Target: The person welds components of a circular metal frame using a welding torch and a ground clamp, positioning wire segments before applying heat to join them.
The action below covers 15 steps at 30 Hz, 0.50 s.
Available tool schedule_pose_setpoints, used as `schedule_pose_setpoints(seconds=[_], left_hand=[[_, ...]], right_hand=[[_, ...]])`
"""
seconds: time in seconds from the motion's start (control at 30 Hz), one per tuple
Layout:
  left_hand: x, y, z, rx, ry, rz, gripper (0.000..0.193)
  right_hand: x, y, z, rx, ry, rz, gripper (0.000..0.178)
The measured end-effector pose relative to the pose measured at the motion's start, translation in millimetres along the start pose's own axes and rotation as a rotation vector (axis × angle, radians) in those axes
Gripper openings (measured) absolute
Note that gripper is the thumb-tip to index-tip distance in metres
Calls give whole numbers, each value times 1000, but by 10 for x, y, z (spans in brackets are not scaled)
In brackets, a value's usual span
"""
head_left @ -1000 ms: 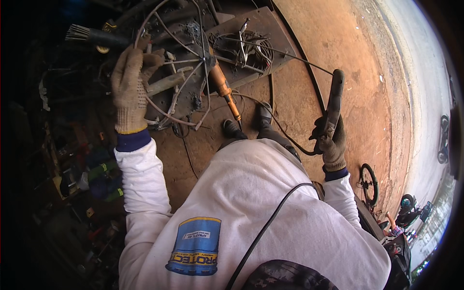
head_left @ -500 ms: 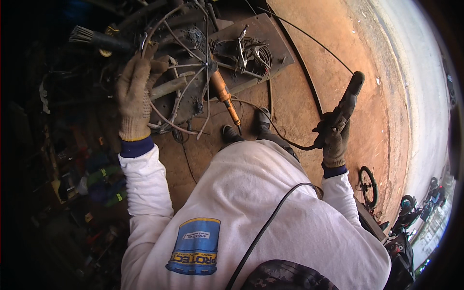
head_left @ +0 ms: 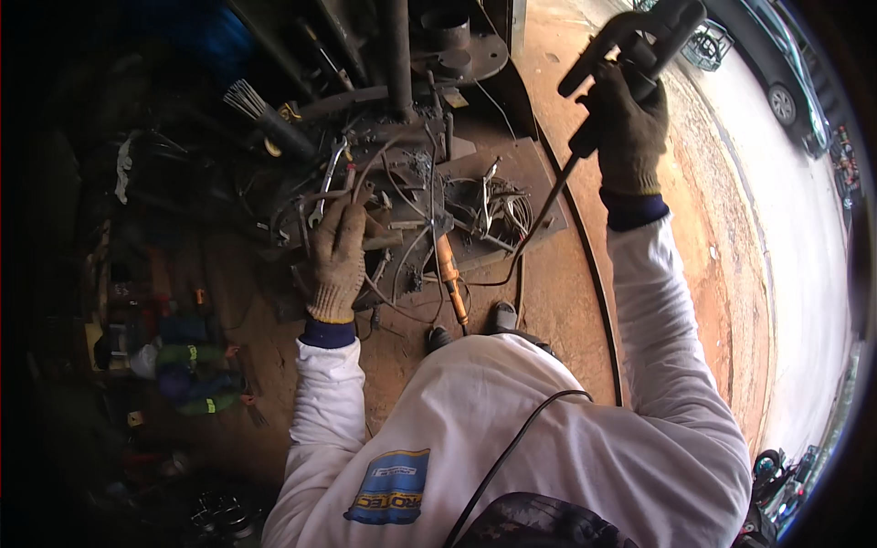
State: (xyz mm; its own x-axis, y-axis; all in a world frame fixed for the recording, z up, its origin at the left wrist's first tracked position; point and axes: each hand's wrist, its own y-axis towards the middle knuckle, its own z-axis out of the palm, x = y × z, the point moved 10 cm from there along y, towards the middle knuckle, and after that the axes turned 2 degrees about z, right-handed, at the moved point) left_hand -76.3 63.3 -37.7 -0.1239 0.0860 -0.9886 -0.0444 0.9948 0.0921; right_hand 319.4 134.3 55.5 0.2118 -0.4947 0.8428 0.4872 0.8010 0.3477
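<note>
My left hand (head_left: pixel 338 251), in a knitted work glove, is closed on a frame of thin bent metal rods (head_left: pixel 402 297) above the cluttered metal workbench (head_left: pixel 539 164). Just beyond its fingers lies a combination wrench (head_left: pixel 327 187). Raised at the upper right, my gloved right hand (head_left: pixel 632 128) grips a black welding electrode holder (head_left: pixel 681 36), whose thick cable (head_left: pixel 553 196) runs down toward the bench. An orange power tool (head_left: pixel 448 269) points down near my feet, partly behind the rods.
Left of the bench top, a black tube (head_left: pixel 288 132) holds thin rods. A coil of wire (head_left: pixel 512 215) lies on the bench's right side, and a metal post (head_left: pixel 395 59) rises behind. Another person (head_left: pixel 187 374) is at the far left. A dark car (head_left: pixel 767 64) stands upper right.
My right hand has swung up and away with the electrode holder, which now points up. My left hand has shifted right and down in view, still on the rod frame. The view has tilted upward.
</note>
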Motion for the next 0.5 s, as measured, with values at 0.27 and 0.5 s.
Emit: schedule_pose_setpoints(seconds=[0.27,0.5], left_hand=[[-170,-69,-18,-145,137,44,32],[-289,-129,30,-142,230,119,30]], right_hand=[[-550,912,1686,116,214,92,30],[-710,1314,2264,119,124,-41,34]])
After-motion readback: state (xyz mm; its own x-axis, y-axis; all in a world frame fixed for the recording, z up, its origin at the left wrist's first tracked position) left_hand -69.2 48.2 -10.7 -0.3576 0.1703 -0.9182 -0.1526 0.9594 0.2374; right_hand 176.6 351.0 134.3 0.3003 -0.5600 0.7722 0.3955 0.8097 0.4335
